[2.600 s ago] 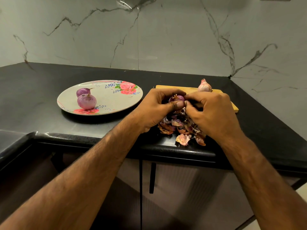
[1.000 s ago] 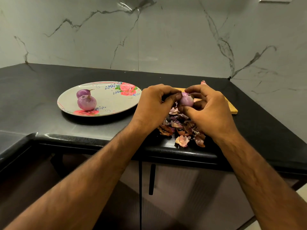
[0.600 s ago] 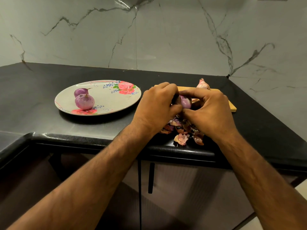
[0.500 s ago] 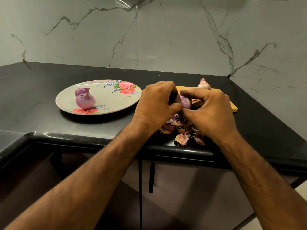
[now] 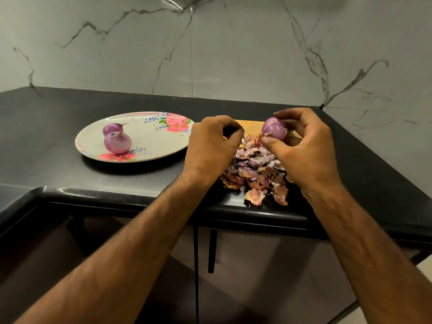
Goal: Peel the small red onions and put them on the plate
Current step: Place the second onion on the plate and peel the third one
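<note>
A small red onion (image 5: 274, 129) is gripped in the right hand (image 5: 301, 148), pinched between the thumb below and the fingers (image 5: 289, 115) curled over its top, and it is held above a heap of peelings (image 5: 256, 169) on the black countertop (image 5: 46, 136). Most of the bulb is seen bare and glossy purple, though a dry scrap of skin is left clinging at its lower left, near the root end. The left hand (image 5: 211, 146) is held just beside it, apart from the onion, with the fingers curled in toward the palm; whether a torn strip of skin is pinched there cannot be told. A wooden board (image 5: 251, 127) is glimpsed between the two hands. Two peeled onions (image 5: 117, 140) are already laid on the flowered plate (image 5: 152, 141), well to the left. The step in hand is judged to be the last of the peeling on this third onion — the stripping is nearly done. For the next move, the remaining scrap would have to be nipped off by the left fingertips while the bulb is kept steady, and only then could the onion be carried across to the plate and set down beside the others — gently, since a round bulb is apt to roll.
</note>
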